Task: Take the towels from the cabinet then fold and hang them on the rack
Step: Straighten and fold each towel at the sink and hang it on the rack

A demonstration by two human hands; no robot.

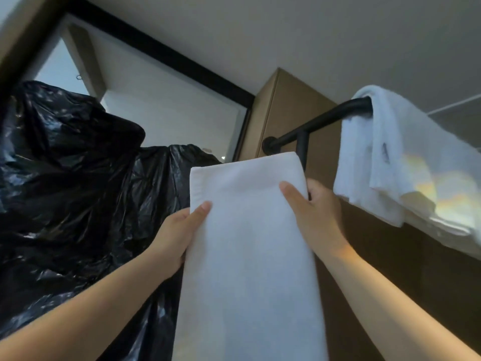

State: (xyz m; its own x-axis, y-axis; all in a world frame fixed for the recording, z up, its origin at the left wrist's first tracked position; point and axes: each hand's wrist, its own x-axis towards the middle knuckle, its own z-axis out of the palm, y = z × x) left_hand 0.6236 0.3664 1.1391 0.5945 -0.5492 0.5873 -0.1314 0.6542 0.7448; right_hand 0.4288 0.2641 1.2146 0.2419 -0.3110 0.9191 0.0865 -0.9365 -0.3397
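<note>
At the rack (320, 122), left hand (177, 230) and right hand (317, 214) clamped on side edges of folded towel (250, 243), hung towel (377, 152) nearby.

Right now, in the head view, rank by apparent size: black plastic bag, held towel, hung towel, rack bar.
Largest to smallest:
black plastic bag
held towel, nearest the camera, so perhaps inflated
hung towel
rack bar

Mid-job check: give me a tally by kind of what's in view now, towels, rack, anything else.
White towels: 2, the folded towel gripped by the left hand and right hand, and the draped towel on the bar.
Black rack: 1.
Heaps of black plastic: 1, number of bags unclear.
Total: 4.
</note>
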